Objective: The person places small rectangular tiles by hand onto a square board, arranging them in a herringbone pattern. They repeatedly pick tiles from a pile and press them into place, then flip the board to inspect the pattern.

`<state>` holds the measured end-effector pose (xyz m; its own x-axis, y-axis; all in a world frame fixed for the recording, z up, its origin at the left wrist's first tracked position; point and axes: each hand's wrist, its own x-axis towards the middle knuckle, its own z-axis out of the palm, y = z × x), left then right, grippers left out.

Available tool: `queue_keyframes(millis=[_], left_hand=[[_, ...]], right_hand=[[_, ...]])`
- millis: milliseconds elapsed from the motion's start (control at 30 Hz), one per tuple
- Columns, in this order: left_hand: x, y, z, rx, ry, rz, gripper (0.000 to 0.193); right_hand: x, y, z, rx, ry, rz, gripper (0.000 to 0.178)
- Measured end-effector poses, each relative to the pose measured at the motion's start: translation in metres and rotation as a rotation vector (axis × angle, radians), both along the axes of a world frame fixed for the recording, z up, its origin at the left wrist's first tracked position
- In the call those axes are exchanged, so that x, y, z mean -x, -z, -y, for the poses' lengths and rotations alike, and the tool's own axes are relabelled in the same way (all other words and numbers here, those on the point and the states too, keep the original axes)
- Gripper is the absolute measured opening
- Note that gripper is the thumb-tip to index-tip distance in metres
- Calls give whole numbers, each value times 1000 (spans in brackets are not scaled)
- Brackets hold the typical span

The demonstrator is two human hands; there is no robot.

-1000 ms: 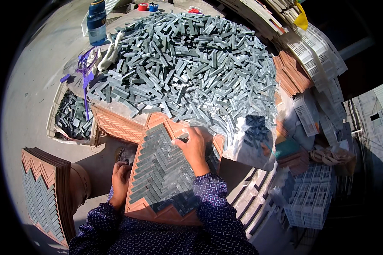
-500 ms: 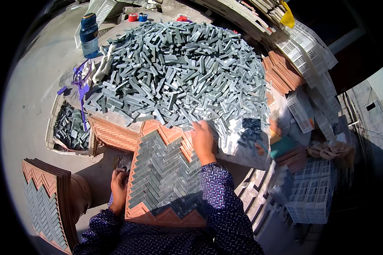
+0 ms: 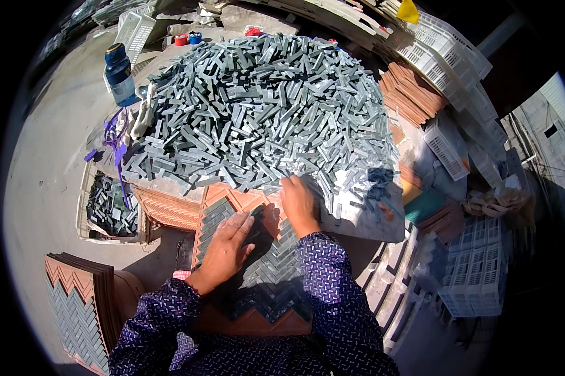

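Bottom centre of the frame, the left hand (image 3: 225, 250) lies flat, fingers spread, on the grey herringbone strips in the terracotta mould tray (image 3: 232, 199). Just above, the right hand (image 3: 298, 202) is at the near edge of the big grey strip pile (image 3: 257, 106); can't tell its grip. Blue bottle (image 3: 119, 73) upper left.

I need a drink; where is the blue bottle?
In the head view, the blue bottle stands upper left, at the left edge of the grey tile pile, beside a white basket.
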<state>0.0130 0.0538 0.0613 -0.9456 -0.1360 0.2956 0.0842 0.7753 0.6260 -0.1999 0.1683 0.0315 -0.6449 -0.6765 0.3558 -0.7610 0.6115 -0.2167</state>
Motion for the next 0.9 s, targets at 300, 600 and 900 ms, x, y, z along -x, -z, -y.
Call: queue_keyframes(millis=[300,600,900], left_hand=[[25,37,-4,366,-24,186,75],[20,39,-2,352,-36,161,73],[22,38,-2,393,-44,183,72]], right_hand=[[-1,-3,-5,116,-58,-75,12],[-11,-19,-6,54,-197,-146,11],[-71,-20,-32,195,-227,371,26]])
